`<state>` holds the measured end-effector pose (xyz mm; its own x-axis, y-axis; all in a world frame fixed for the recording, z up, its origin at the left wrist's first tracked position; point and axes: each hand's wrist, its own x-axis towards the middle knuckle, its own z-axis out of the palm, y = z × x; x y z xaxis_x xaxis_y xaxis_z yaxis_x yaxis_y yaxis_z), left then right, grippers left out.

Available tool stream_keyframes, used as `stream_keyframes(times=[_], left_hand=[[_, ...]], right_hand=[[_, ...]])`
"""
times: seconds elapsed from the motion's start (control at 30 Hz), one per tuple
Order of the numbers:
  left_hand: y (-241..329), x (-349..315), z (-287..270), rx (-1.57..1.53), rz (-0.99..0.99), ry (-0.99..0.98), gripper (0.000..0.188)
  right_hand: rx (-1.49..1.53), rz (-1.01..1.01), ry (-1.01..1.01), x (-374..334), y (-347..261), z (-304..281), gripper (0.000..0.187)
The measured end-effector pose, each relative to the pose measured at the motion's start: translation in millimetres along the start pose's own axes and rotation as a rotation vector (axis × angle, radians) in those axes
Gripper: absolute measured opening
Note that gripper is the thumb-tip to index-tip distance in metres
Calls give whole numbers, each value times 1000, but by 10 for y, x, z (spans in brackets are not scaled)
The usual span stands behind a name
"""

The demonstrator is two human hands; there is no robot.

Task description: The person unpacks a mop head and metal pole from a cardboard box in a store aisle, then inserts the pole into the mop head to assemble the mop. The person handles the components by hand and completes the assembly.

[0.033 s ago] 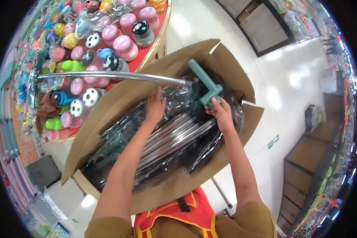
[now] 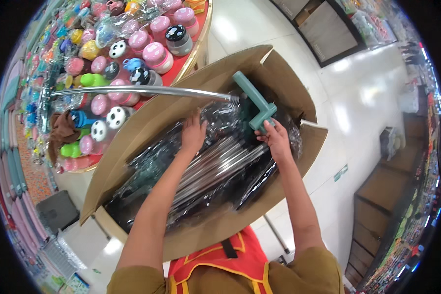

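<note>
A large open cardboard box [image 2: 208,241] stands before me, filled with bundled metal tubes [image 2: 211,169] and dark parts in shiny clear plastic. My right hand [image 2: 278,142] grips the lower end of an angled green plastic connector [image 2: 252,94] at the box's far right; its fingers are closed on it. My left hand [image 2: 193,135] lies with fingers stretched out over the plastic wrapping [image 2: 220,117] inside the box, holding nothing. A long chrome tube [image 2: 147,89] reaches from the left across the box's edge, its threaded end close to the green connector, apart from my left hand.
A round red display table [image 2: 201,36] at the far left carries many cups, bottles and small toys. Beyond it, folded towels [image 2: 15,161] hang at the left. A dark crate [image 2: 57,209] sits on the floor. Shelving [image 2: 379,206] lines the right side.
</note>
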<state>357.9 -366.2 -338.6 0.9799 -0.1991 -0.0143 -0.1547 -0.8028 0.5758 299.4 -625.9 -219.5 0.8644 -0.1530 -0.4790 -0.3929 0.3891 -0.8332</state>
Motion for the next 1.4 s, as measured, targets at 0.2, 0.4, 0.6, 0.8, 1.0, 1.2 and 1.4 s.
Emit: stream_keyframes(times=[0.2, 0.4, 0.6, 0.8, 1.0, 1.2, 1.4], left_hand=[[212, -1301, -913, -195, -1, -141, 43], [200, -2348, -1406, -401, -62, -183, 31], [308, -2718, -1790, -494, 15, -365, 31], [795, -3125, -2052, -796, 20, -718, 47], [1057, -3485, -2122, -1191, -106, -922, 51], [1304, -3727, -2087, -1311, -342, -853, 25], [1770, -3950, -1646, -1162, -288, -878, 21]], right_hand=[[181, 24, -45, -975, -100, 109, 31], [147, 16, -26, -2005, -46, 149, 37], [133, 5, 77, -3064, 161, 335, 35], [110, 70, 68, -3925, 675, 513, 33], [5, 151, -27, -4390, 923, 712, 42], [-83, 35, -150, -4614, 1010, 626, 48], [-183, 47, -197, -5051, 938, 76, 51]])
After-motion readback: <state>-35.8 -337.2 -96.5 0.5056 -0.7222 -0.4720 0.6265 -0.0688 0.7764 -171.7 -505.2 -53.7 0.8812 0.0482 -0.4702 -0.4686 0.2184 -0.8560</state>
